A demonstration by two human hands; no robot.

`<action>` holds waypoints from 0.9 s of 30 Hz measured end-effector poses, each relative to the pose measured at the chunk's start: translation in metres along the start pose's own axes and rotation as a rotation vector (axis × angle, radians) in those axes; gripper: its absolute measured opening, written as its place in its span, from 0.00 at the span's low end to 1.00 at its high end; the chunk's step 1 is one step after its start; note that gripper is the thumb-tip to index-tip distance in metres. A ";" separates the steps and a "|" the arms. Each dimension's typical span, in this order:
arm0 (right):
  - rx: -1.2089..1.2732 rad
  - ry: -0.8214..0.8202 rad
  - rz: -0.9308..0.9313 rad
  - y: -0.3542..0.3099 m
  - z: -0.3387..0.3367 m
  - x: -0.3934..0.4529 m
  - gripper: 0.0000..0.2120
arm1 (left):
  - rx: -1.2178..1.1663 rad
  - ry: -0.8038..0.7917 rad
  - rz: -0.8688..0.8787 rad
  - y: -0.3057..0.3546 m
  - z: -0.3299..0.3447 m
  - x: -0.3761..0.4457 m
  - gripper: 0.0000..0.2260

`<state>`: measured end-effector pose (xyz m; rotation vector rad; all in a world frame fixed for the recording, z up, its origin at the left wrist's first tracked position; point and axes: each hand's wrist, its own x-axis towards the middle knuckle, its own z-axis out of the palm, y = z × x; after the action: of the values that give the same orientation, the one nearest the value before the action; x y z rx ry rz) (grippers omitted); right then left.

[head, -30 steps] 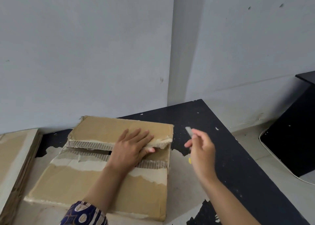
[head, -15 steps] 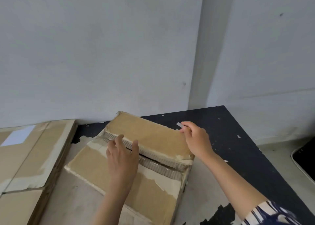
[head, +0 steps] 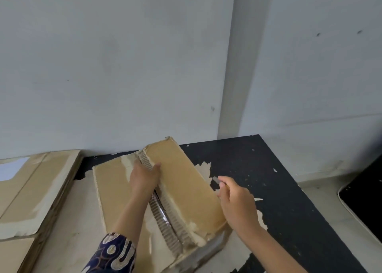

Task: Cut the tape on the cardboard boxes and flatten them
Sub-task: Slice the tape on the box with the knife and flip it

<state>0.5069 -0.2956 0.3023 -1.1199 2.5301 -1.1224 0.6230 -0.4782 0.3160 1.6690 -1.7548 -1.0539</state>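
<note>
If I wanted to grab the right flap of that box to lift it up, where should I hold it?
Probably along the flap's torn inner edge by the middle seam, coming from the left. That edge looks slightly raised above a dark gap, so fingers could hook under it. The left hand already rests there. Stay clear of the blade that the right hand grips at the outer side.

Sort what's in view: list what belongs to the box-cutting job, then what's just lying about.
Job: cardboard box, cutter blade pinched in right hand, left hand pressing the flap seam.
Lying about: flattened cardboard stack, black table, dark cabinet.
</note>
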 end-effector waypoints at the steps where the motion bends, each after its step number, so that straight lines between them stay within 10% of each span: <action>1: 0.025 -0.013 0.021 0.003 -0.002 -0.004 0.15 | 0.023 -0.011 0.002 0.003 0.002 0.002 0.26; 10: 0.490 -0.014 0.257 0.016 -0.016 -0.019 0.10 | 0.020 -0.151 0.123 0.016 0.018 0.003 0.17; 21: 0.419 0.093 0.103 0.014 -0.022 0.043 0.10 | 0.343 -0.682 0.484 0.012 0.005 -0.023 0.18; 27: 0.645 -0.026 0.235 0.011 0.002 0.021 0.10 | 0.361 -0.678 0.376 0.016 0.004 -0.033 0.13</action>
<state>0.4864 -0.3067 0.2969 -0.6407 1.9628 -1.6547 0.6146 -0.4459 0.3310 1.1348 -2.6987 -1.2606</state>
